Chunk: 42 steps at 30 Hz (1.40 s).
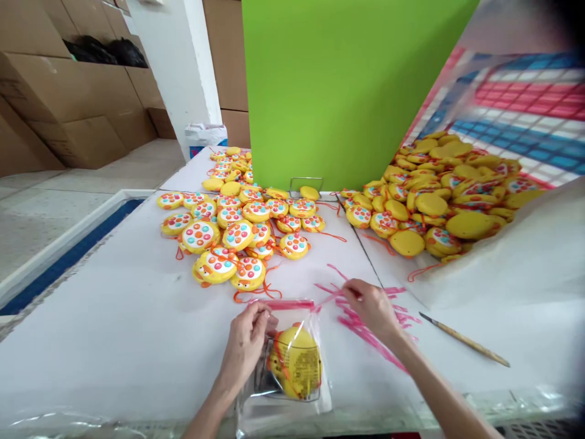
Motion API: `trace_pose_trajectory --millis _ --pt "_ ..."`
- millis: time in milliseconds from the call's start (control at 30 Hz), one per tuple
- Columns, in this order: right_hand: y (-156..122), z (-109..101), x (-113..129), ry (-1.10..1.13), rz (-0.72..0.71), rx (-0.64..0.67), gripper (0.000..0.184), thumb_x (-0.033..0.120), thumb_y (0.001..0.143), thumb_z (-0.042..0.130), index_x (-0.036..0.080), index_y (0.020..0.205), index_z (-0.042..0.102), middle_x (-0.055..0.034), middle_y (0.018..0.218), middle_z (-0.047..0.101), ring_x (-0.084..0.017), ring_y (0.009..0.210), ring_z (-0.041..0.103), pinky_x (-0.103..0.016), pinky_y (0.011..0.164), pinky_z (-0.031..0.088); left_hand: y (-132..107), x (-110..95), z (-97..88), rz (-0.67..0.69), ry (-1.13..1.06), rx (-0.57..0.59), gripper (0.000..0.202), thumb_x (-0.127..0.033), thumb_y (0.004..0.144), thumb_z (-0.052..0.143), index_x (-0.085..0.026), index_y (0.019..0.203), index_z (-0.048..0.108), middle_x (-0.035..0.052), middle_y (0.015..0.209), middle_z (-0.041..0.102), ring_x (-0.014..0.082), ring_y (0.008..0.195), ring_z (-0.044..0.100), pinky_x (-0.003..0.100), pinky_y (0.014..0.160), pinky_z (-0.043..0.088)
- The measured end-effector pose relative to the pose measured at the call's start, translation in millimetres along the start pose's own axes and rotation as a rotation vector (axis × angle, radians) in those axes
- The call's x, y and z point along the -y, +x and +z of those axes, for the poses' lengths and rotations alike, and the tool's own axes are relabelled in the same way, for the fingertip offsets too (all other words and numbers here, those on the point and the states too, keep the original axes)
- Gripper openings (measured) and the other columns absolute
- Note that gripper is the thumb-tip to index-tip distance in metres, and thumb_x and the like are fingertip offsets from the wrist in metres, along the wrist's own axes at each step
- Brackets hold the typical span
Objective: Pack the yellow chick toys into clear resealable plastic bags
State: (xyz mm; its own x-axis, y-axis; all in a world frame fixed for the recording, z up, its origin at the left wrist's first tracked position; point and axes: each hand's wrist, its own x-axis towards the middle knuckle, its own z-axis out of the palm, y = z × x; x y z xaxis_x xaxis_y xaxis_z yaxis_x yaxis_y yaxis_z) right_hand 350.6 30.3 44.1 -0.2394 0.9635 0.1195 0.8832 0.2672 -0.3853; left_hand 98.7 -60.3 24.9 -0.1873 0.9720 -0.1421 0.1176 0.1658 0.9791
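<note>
A transparent plastic bag (269,417) lies at the table's near edge, with a yellow animal-shaped toy (299,363) and its orange cord inside. Dark print covers the bag's front. My left hand (244,344) pinches the bag's upper left side, just below a pink band (290,303) along the top. To the right, my right hand (371,308) is closed on a thin pink strip (328,299) that stretches toward the bag's upper right corner. Several loose pink strips (368,335) lie beneath and around that hand.
Yellow toys with coloured dots (237,235) lie piled beyond the bag. More toys (432,204) spill from a whitish sack (512,256) at right. A wooden-handled knife (470,344) lies at right. A green panel (338,91) stands behind; cardboard boxes (77,103) are stacked at left.
</note>
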Motion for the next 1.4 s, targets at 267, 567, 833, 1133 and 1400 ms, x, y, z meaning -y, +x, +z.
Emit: trace_pose_trajectory --millis 267,567,833,1133,1400 --pt "-38.7 -33.1 -112.0 -0.151 0.282 -0.017 0.027 0.039 0.077 0.047 0.021 0.066 0.064 -0.0052 0.057 0.065 -0.022 0.057 0.060 -0.029 0.052 0.040 0.0 3.8 -3.4 -0.080 -0.019 -0.012 0.024 -0.043 0.078 0.054 -0.019 0.076 0.057 0.0030 0.071 0.067 0.0202 0.068 0.064 0.028 0.059 0.050" --pt "-58.4 -59.6 -109.9 0.107 0.186 0.141 0.043 0.041 0.075 0.053 0.019 0.112 0.063 -0.0083 0.086 0.069 -0.018 0.060 0.060 -0.029 0.055 0.046 -0.5 13.3 -7.3 -0.175 -0.175 0.041 0.022 -0.039 0.078 0.058 -0.017 0.079 0.057 0.0047 0.076 0.070 0.0197 0.072 0.066 0.027 0.062 0.050" --pt "-37.3 -23.0 5.9 0.363 0.017 0.286 0.019 0.032 0.080 0.055 0.019 0.075 0.068 0.0001 0.066 0.065 -0.015 0.059 0.055 -0.025 0.055 0.040 -3.9 2.5 -5.9 -0.199 -0.255 0.053 0.024 -0.040 0.075 0.063 -0.017 0.080 0.055 0.0044 0.079 0.071 0.0205 0.073 0.068 0.028 0.063 0.051" --pt "-7.7 34.6 32.3 0.863 0.072 0.425 0.013 0.029 0.069 0.062 0.016 0.068 0.061 0.0050 0.051 0.049 -0.008 0.045 0.040 -0.020 0.043 0.029 -6.2 2.5 -6.2 -0.146 -0.247 0.031 0.022 -0.038 0.076 0.063 -0.018 0.081 0.057 0.0033 0.077 0.070 0.0184 0.071 0.067 0.026 0.062 0.052" --pt "-21.2 36.5 19.4 0.921 0.005 0.347 0.009 0.025 0.074 0.056 0.016 0.070 0.058 0.0030 0.061 0.051 -0.009 0.054 0.042 -0.021 0.052 0.033 -6.7 13.0 -10.8 -0.184 -0.327 0.040 0.019 -0.036 0.076 0.062 -0.020 0.081 0.052 0.0025 0.075 0.071 0.0205 0.073 0.068 0.026 0.061 0.051"
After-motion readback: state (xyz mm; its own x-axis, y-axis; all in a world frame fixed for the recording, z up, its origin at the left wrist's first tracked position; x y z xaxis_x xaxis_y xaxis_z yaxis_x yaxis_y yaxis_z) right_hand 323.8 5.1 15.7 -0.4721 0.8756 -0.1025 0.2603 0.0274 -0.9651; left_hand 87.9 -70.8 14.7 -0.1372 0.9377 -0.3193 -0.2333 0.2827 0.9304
